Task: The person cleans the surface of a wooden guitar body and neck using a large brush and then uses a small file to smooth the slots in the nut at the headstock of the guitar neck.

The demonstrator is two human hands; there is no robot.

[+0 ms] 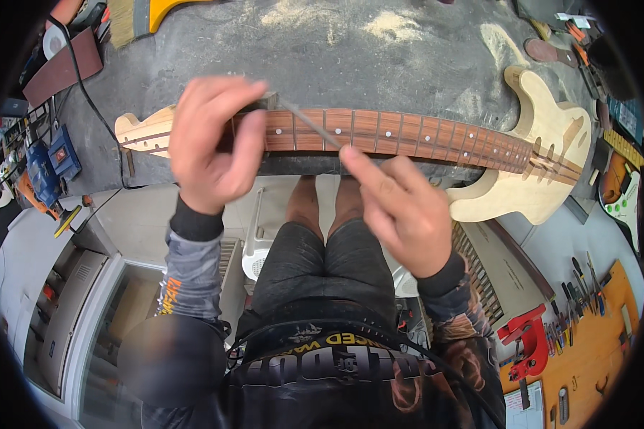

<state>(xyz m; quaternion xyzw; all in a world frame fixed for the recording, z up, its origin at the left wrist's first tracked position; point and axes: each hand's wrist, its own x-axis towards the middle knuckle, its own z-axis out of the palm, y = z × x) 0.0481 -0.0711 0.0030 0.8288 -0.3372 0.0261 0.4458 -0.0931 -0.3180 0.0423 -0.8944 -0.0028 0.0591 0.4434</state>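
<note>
An electric guitar lies across the bench edge, its bare pale wood body (508,196) at the right and its headstock (147,132) at the left. Its dark reddish fretboard (365,134) has pale dot inlays and metal frets. In my right hand (408,211) is a thin grey metal file (309,121), slanting up and left across the fretboard. My left hand (215,139), slightly blurred, hovers over the headstock end of the neck with thumb and fingers apart. It hides that part of the neck. A small dark block (268,101) shows beside its fingertips.
Pale wood dust (393,27) lies on the dark bench (193,46). A blue power tool (44,171), a cable and sandpaper (63,71) sit at the left. Another guitar (622,193) stands at the right edge. Lower right, a red vise (526,343) and several screwdrivers are on a wooden surface.
</note>
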